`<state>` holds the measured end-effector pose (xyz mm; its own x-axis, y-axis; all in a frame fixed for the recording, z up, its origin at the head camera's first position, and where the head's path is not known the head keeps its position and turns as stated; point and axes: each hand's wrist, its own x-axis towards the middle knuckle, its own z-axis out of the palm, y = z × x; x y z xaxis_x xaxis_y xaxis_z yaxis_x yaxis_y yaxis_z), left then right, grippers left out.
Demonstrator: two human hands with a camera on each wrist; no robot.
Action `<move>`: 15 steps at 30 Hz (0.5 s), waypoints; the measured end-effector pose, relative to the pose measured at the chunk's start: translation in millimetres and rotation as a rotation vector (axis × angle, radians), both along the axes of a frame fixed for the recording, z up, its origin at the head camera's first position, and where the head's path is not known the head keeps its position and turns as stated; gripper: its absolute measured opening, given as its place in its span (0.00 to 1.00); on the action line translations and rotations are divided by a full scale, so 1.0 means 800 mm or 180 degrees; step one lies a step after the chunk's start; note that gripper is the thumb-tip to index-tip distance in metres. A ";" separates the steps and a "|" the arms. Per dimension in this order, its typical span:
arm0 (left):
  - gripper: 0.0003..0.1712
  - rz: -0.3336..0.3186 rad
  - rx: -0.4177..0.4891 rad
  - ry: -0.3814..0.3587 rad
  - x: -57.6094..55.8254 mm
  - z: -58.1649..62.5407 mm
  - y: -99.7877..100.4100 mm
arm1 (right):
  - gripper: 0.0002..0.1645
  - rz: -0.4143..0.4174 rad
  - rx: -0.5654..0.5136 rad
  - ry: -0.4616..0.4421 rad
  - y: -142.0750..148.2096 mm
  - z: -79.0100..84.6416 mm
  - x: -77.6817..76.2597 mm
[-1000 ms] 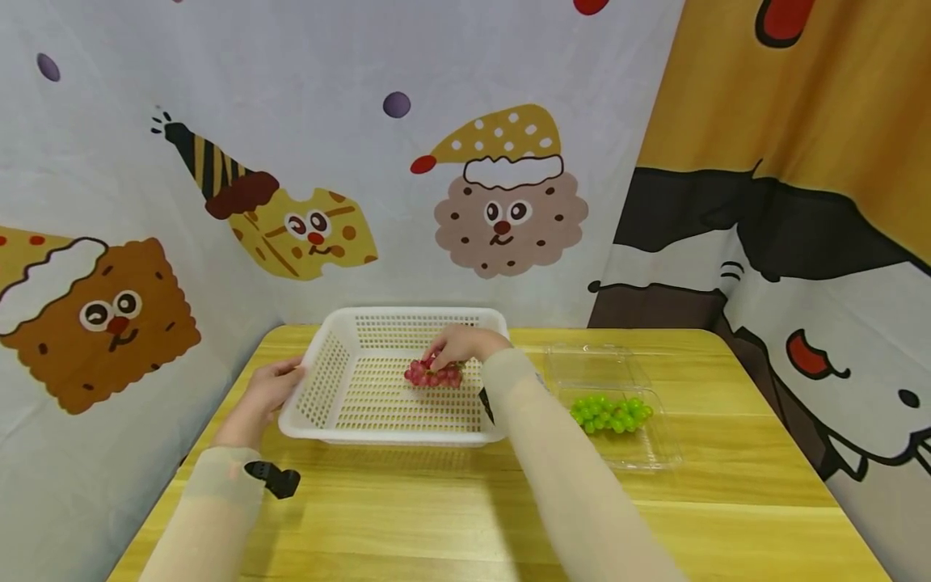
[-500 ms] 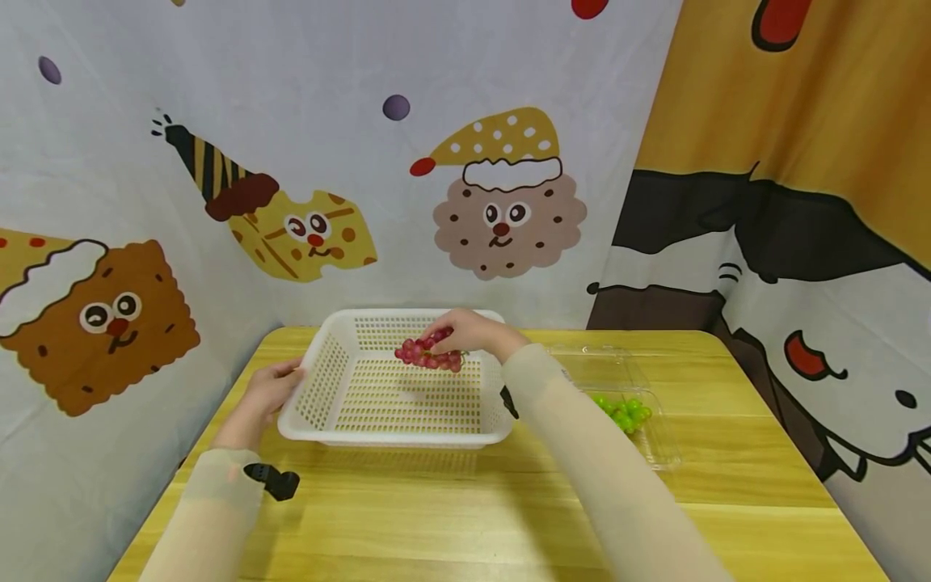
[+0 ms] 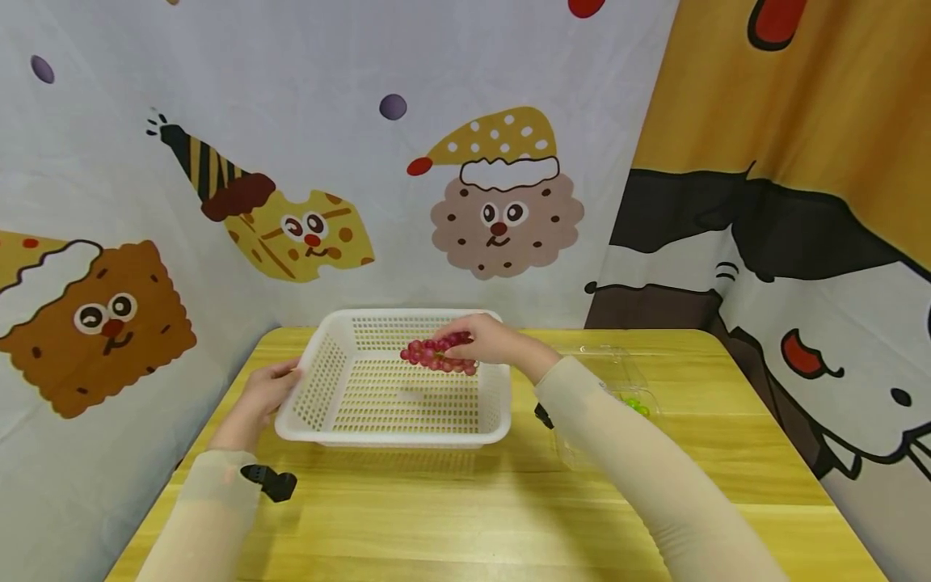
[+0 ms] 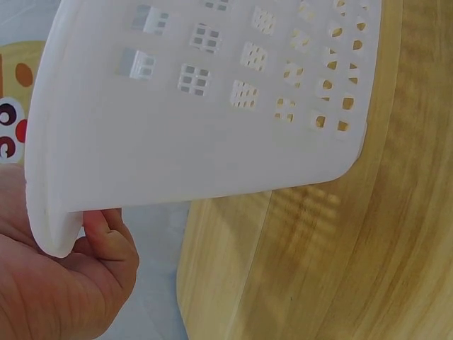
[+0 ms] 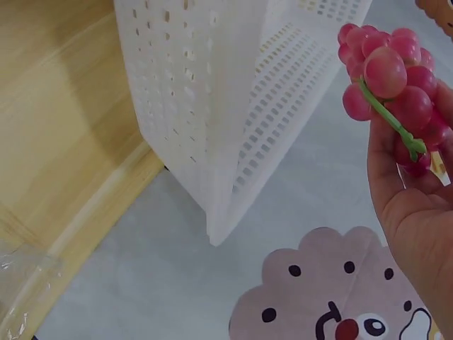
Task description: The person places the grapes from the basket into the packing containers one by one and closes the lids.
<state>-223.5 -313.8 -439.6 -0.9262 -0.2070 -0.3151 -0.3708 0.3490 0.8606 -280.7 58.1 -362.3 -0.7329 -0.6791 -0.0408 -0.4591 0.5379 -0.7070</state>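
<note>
The head view looks forward and down from above the table (image 3: 465, 501), with the white basket (image 3: 396, 432) at frame centre. The left wrist view sits very close under the basket's wall (image 4: 212, 106), filling its upper frame. The right wrist view looks up along the same basket (image 5: 233, 106) from nearby.

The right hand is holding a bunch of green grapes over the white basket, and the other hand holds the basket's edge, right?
Not quite. The grapes in the right hand are red, not green, as the right wrist view shows: red grapes. The rest holds: they hang over the white basket, and the left hand holds its edge.
</note>
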 end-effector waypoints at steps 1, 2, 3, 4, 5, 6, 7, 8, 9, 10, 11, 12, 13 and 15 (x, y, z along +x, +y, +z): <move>0.31 -0.0008 -0.0011 0.0002 0.000 0.000 0.000 | 0.19 0.0003 -0.0038 0.0057 0.003 -0.001 0.003; 0.31 -0.0013 -0.0029 0.0002 0.000 0.000 0.000 | 0.19 0.0005 -0.0089 0.0102 0.007 -0.001 0.005; 0.31 -0.0018 -0.0041 -0.0001 0.000 0.000 0.000 | 0.19 0.0010 -0.0135 0.0173 0.010 -0.002 0.008; 0.31 -0.0019 -0.0050 -0.0004 0.000 0.001 0.000 | 0.19 0.0009 -0.0191 0.0220 0.013 -0.004 0.009; 0.31 -0.0027 -0.0054 0.0000 0.000 0.001 0.000 | 0.19 0.0013 -0.0247 0.0257 0.017 -0.005 0.011; 0.31 -0.0027 -0.0048 0.0002 0.000 0.001 0.000 | 0.19 0.0000 -0.0304 0.0271 0.020 -0.006 0.012; 0.31 -0.0029 -0.0035 0.0002 0.000 0.001 0.001 | 0.19 -0.0015 -0.0355 0.0288 0.024 -0.007 0.014; 0.31 -0.0026 -0.0019 -0.0001 0.001 0.001 0.001 | 0.19 -0.0031 -0.0408 0.0263 0.027 -0.007 0.016; 0.31 -0.0022 -0.0003 -0.0003 0.001 0.001 0.002 | 0.19 -0.0044 -0.0451 0.0252 0.031 -0.007 0.017; 0.31 -0.0018 0.0010 -0.0005 0.001 0.001 0.002 | 0.20 -0.0053 -0.0496 0.0243 0.035 -0.007 0.019; 0.31 -0.0014 0.0020 -0.0005 0.001 0.001 0.002 | 0.20 -0.0065 -0.0544 0.0222 0.039 -0.007 0.021; 0.31 -0.0014 0.0032 -0.0006 0.001 0.001 0.002 | 0.20 -0.0087 -0.0597 0.0200 0.042 -0.007 0.023; 0.31 -0.0022 0.0040 -0.0006 0.002 0.002 0.002 | 0.20 -0.0106 -0.0649 0.0157 0.046 -0.007 0.025; 0.31 -0.0030 0.0031 -0.0004 0.002 0.003 0.002 | 0.21 -0.0138 -0.0754 0.0115 0.055 -0.007 0.029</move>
<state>-221.8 -311.9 -437.6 -0.9277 -0.1952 -0.3182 -0.3686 0.3442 0.8635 -257.7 102.1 -367.7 -0.7597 -0.6345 0.1427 -0.4665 0.3788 -0.7993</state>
